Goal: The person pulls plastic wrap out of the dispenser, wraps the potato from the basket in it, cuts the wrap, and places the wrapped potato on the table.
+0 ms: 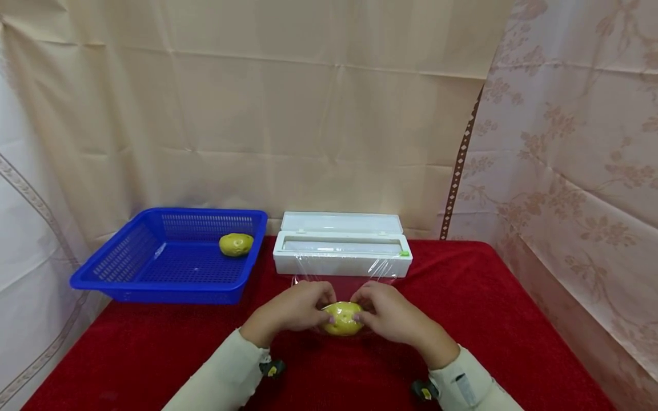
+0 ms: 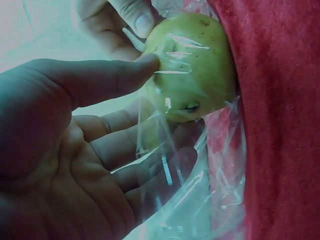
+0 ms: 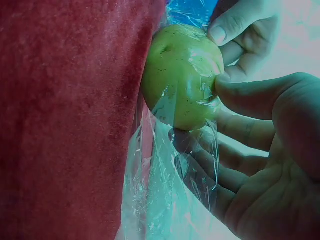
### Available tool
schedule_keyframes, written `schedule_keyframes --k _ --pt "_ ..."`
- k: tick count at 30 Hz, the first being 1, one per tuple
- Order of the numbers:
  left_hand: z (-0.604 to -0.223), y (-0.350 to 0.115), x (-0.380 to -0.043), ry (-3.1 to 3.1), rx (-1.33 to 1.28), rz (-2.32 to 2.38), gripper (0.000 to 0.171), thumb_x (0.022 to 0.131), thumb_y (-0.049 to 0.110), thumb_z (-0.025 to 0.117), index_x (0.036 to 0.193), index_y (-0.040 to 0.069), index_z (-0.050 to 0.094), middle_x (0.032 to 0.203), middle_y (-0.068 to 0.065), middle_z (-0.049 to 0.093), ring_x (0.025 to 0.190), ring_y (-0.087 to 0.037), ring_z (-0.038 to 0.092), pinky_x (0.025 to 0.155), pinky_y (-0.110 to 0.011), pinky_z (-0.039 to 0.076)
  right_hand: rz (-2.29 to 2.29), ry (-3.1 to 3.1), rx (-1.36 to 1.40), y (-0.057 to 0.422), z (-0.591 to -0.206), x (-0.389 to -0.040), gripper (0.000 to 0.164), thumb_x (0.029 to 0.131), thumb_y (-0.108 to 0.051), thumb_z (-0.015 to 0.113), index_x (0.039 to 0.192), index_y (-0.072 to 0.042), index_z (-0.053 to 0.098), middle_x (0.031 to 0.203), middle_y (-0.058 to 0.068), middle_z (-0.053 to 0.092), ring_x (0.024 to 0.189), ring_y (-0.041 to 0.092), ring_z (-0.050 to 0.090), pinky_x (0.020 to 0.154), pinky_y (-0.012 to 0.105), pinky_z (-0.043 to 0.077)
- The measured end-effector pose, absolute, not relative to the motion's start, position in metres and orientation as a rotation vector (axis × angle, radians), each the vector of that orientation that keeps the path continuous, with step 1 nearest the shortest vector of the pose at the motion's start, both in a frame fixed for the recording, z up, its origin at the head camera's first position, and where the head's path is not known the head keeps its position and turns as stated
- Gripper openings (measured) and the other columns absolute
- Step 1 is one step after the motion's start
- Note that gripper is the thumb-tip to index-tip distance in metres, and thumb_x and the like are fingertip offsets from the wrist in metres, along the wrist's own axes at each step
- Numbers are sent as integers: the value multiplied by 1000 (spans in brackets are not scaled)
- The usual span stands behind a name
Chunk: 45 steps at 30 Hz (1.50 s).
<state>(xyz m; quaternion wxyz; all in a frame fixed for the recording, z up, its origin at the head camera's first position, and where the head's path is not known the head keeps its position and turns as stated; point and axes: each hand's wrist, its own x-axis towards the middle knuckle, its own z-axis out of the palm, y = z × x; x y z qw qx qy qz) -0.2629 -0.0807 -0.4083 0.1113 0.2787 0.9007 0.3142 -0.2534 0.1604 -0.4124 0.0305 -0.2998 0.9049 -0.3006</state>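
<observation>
A yellow potato (image 1: 343, 319) rests on the red cloth with clear cling film (image 2: 172, 142) drawn over its surface. My left hand (image 1: 300, 305) holds it at the left end, thumb on the film-covered skin and fingers behind. From the other end my right hand (image 1: 393, 314) grips it the same way, its thumb (image 3: 250, 95) pressing the film against the potato. Loose film hangs in creases beside the fingers in both wrist views. Beyond the hands, the film stretches back to a white cling film dispenser (image 1: 341, 266) whose lid (image 1: 341, 221) stands raised.
At the back left is a blue plastic basket (image 1: 169, 292) with another potato (image 1: 236, 244) inside, near its right wall. A green slider (image 1: 404, 253) sits at the dispenser's right front edge. Beige curtains (image 1: 319, 114) hang behind the red-covered table (image 1: 462, 319).
</observation>
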Motion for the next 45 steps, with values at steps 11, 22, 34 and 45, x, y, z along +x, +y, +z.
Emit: schedule_keyframes --k 11,22,34,45 --pt "-412 -79 -267 2748 835 906 20 91 20 79 106 8 75 92 3 71 85 -10 63 78 -31 54 -943 2938 -902 157 -422 -257 11 91 -13 78 100 -15 71 89 -8 70 83 4 64 76 29 56" --pt "-420 -73 -268 2901 712 884 13 96 19 72 106 14 67 96 2 75 85 -9 65 75 -33 54 -775 3025 -865 155 -431 -259 21 93 -27 76 110 -15 76 97 -9 74 89 9 65 84 37 53" --pt "-428 -70 -271 3078 676 826 6 96 24 72 99 20 75 90 7 74 77 -8 62 69 -31 52 -700 3044 -879 158 -437 -258 54 87 -32 83 131 -4 69 117 5 64 109 20 60 94 45 50" --pt "-423 -69 -264 3157 755 541 43 83 51 81 108 17 80 101 1 72 90 -15 62 81 -41 49 -725 3114 -725 156 -440 -261 33 89 -29 81 118 -15 72 108 -2 71 104 19 63 86 46 47"
